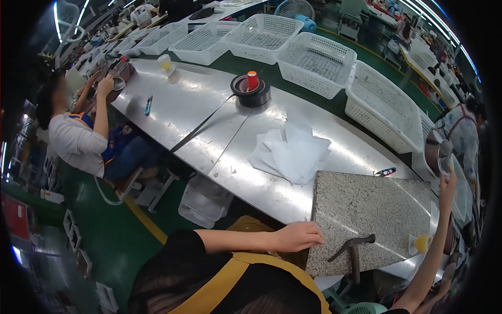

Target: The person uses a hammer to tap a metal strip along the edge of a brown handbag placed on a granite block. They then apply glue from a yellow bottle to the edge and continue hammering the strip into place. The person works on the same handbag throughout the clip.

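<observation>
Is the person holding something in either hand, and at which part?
The left hand holds nothing; it rests at the edge of the granite slab. The right hand reaches up to a brown shoe piece; its grip is unclear.

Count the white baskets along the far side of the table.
6 clear: a row of baskets at, and one at the right edge, partly hidden. More may lie beyond, blurred.
</observation>
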